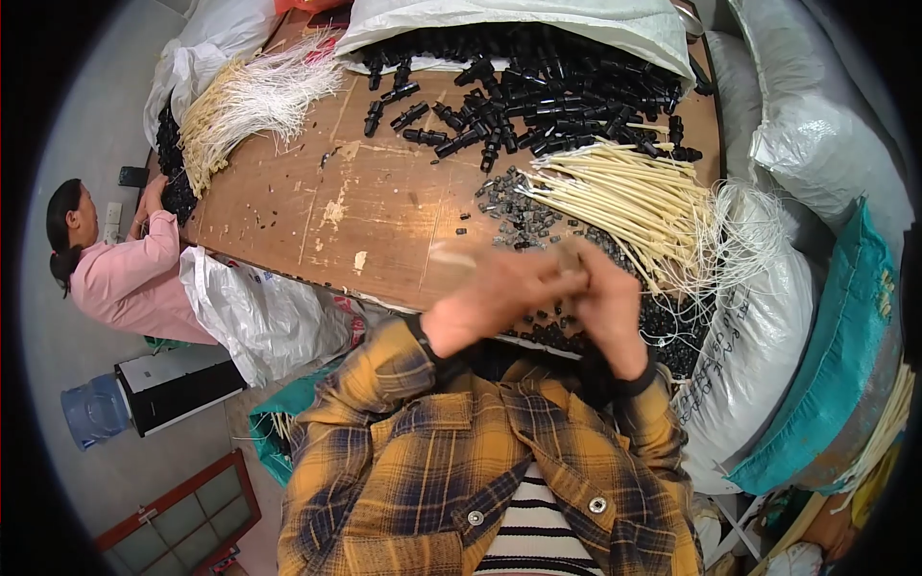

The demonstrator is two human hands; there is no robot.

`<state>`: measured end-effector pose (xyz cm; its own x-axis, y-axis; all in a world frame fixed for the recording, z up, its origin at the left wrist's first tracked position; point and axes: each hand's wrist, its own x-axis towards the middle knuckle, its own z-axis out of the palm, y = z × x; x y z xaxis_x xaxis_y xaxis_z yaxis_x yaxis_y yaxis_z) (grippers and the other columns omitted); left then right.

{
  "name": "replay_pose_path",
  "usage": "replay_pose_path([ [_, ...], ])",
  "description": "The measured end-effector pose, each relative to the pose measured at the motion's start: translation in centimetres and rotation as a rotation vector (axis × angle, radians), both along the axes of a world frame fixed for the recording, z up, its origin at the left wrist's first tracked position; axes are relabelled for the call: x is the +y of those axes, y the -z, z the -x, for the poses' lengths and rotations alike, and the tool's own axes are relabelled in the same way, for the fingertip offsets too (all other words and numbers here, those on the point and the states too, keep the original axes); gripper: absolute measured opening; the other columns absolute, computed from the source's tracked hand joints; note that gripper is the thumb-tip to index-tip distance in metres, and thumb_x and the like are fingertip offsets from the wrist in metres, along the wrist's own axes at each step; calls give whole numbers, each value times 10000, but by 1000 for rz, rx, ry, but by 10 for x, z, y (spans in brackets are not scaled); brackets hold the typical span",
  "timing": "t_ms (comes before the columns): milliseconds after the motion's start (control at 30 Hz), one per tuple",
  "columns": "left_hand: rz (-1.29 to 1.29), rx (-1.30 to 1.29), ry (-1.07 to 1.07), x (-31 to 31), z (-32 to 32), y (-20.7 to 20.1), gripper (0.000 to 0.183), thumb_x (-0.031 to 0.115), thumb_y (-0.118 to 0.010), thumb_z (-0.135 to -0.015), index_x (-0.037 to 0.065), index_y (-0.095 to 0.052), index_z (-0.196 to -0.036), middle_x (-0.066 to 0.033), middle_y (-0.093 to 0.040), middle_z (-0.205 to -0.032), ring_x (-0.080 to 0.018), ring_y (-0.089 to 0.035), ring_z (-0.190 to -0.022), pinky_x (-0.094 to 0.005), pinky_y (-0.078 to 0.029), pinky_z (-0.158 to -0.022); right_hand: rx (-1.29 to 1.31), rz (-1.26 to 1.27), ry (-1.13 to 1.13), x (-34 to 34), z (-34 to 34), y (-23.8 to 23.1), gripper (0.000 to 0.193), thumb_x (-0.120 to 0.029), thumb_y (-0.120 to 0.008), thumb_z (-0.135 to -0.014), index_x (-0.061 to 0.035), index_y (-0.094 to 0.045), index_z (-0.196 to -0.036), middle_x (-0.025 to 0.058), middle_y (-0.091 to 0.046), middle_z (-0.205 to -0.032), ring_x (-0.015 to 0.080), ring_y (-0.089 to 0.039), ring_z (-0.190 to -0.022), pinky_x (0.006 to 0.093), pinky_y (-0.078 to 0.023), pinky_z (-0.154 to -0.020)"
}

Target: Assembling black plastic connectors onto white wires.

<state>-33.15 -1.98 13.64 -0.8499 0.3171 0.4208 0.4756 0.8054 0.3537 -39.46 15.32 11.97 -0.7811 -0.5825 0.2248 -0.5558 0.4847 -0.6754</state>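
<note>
Left hand [509,290] and right hand [611,300] close together, blurred, cannot tell if grasping anything; cream stick bundle [624,206] on table [384,206], one o'clock from hands, long axis ten-to-four, right hand nearer

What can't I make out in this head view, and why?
Head view:
- Anything held between the left hand and right hand: blurred, hidden by the hands.
- White sack: far end cut off by the upper edge.
- Small dark pieces: too small for exact shapes.
</note>
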Motion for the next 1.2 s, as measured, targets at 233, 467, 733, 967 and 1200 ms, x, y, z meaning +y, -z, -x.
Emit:
replay_pose_path([
  [233,-291,-769,-667,-57,-9,17,165,104,-637,-855,83,-657,-1018,-87,-660,-734,-148,-600,-562,-277,-450,-503,-903,1046,-207,40,20,-12,83,-135,-692,-815,-75,-635,-813,82,-660,-955,48,-509,-542,187,-391,-473],
  [467,-897,-696,-413,-31,-10,29,129,14,-654,-811,41,-697,-929,23,-623,-778,-75,-571,-642,-229,-458,-559,-156,110,-133,-21,-19,3,229,-186,-734,-783,-75,-669,-972,112,-632,-688,282,-624,-576,332,-485,-531],
  [733,-377,-425,-384,-37,-16,27,359,-52,-588,-714,35,-629,-1060,-141,-646,-902,-311,-630,-870,-368,-489,-766,28,9,-51,-21,-14,1,188,-146,-664,-779,-114,-694,-961,136,-620,-658,301,-626,-576,378,-490,-525],
  [967,-293,-481,-284,-33,-16,22,399,-59,-560,-713,54,-616,-1091,-169,-649,-963,-374,-600,-942,-422,-474,-802,33,-1,-84,-26,-12,3,145,-145,-660,-792,-98,-683,-928,139,-618,-648,314,-631,-580,391,-493,-528],
  [1200,-407,-724,-146,-30,-11,8,359,-25,-591,-746,47,-599,-1097,-160,-656,-961,-367,-611,-948,-410,-472,-779,-100,124,-233,-28,-13,1,172,-96,-626,-847,-65,-632,-1015,159,-639,-748,339,-634,-641,384,-491,-564],
])
